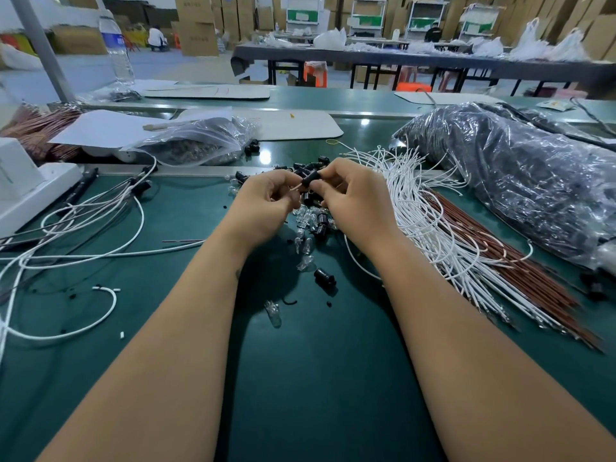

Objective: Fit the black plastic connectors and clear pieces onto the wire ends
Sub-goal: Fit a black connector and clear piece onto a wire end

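My right hand (353, 198) pinches a black plastic connector (310, 178) above the green mat. My left hand (266, 201) pinches a thin wire end (295, 187) that points into the connector's lower opening. Under and beyond both hands lies a heap of black connectors (311, 166) and clear pieces (305, 216). One loose black connector (324, 277) and a clear piece (273, 313) lie nearer to me. A bundle of white wires (430, 225) and brown wires (500, 261) fans out on the right.
A large plastic bag of black parts (520, 175) fills the right side. A zip bag (196, 141) and a sheet of paper (110, 126) sit at the back left. Finished white wire loops (83, 228) and a white box (30, 191) lie on the left.
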Demonstrator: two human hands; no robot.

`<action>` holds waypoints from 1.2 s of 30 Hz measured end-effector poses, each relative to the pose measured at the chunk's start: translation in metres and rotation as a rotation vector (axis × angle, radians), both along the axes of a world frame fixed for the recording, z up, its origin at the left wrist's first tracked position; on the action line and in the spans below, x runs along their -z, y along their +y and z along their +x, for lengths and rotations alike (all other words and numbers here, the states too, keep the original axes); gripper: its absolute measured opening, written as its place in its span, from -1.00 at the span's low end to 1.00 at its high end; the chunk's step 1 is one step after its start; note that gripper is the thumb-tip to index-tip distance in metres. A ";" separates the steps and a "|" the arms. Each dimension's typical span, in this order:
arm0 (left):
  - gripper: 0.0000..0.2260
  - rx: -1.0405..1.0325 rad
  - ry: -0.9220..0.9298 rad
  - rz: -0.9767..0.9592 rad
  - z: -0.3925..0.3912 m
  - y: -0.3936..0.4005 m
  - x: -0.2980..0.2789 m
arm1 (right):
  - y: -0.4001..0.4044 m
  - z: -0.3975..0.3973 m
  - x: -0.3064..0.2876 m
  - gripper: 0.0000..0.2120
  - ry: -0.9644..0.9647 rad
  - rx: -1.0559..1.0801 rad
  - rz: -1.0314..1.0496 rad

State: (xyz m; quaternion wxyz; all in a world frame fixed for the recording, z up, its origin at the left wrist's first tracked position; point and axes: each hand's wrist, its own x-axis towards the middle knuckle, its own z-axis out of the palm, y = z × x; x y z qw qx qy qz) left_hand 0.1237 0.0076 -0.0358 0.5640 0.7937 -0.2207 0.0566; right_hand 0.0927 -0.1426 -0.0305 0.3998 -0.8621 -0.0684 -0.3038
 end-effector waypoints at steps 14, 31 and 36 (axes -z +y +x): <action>-0.90 -0.185 0.018 -0.093 0.004 -0.001 0.009 | 0.015 0.005 0.003 -0.84 0.227 0.061 -0.641; -0.84 -0.077 0.087 -0.069 0.004 -0.002 0.010 | 0.000 0.006 -0.006 -0.88 0.226 -0.193 0.713; -0.84 -0.033 0.093 -0.092 0.001 -0.002 0.007 | -0.001 0.005 -0.009 -0.85 0.341 -0.207 0.743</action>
